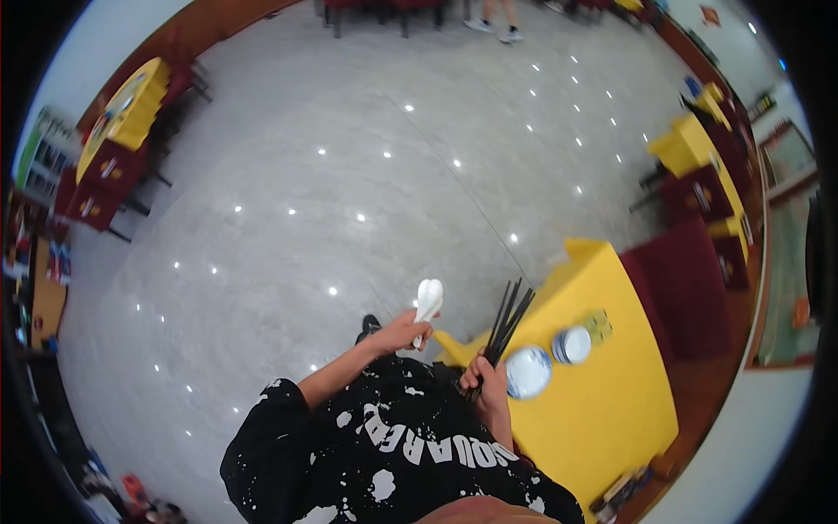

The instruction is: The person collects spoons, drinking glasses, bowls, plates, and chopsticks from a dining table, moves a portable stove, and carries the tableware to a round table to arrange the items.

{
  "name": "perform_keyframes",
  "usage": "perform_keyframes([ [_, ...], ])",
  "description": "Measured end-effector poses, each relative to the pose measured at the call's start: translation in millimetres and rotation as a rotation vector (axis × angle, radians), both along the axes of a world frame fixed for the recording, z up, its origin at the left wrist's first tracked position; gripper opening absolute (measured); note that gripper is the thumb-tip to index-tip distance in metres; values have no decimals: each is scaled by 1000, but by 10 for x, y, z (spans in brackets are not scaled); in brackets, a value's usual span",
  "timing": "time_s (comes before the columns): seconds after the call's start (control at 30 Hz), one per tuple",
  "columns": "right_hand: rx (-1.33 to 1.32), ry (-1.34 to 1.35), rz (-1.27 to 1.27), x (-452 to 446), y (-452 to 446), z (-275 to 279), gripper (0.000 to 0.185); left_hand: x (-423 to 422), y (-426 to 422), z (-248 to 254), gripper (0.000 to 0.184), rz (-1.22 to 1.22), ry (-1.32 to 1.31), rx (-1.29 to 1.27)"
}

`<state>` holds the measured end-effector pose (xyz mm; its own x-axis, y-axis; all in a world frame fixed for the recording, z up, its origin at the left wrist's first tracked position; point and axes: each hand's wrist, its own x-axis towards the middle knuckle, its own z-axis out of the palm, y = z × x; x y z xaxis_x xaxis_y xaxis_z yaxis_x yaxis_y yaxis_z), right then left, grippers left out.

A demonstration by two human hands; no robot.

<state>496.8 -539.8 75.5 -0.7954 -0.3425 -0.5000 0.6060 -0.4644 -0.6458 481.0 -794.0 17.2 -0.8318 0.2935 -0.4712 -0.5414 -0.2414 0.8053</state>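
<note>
My left hand [406, 333] is closed around the handles of white soup spoons [429, 299], their bowls stacked and pointing up. How many spoons there are, I cannot tell. A bundle of dark chopsticks [506, 321] is gripped in my right hand [489, 375], tips fanned upward and away from me. Close beside that hand, blue-and-white plates [529, 374] sit on the yellow-covered table [602, 419]. White bowls with a blue pattern [573, 346] stand just past the plates. Beyond them is a small group of greenish, see-through cups [598, 326].
A dark red chair [681, 293] stands at the table's far side. More yellow-covered tables with red chairs line the left [140, 105] and right [690, 148] walls. Grey shiny floor [349, 175] stretches ahead. A person's legs [497, 19] show at the top.
</note>
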Motion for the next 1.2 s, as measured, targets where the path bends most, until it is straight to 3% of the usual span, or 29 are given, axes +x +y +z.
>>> perform_keyframes([
  [0.17,60,12,117,-570,-1661,-45,16,156,-1526,174,45,191,1,17],
  [0.27,-71,-56,196,-770,-2765,-40,14,329,-2491,244,46,363,19,11],
  [0.37,-140,-70,517,-898,-3706,-56,16,442,-3362,250,46,507,10,-21],
  [0.43,-156,-48,708,-1114,-3571,-83,19,378,-3130,302,46,605,10,-107],
  [0.57,-144,-245,883,-1395,-5313,-118,19,400,-4464,-123,41,856,27,-144],
  [0.67,-92,-340,1023,-1755,-6357,-462,18,335,-5251,-76,42,947,-61,-101],
  [0.8,152,-305,1230,-2217,-8039,-619,21,129,-6464,-334,43,1107,-192,-25],
  [1.03,164,16,1344,-2973,-11137,-455,26,-188,-8614,215,45,1433,-203,-192],
  [1.2,249,190,1361,-3341,-13271,-673,26,-80,-9885,-280,45,1726,-165,-415],
])
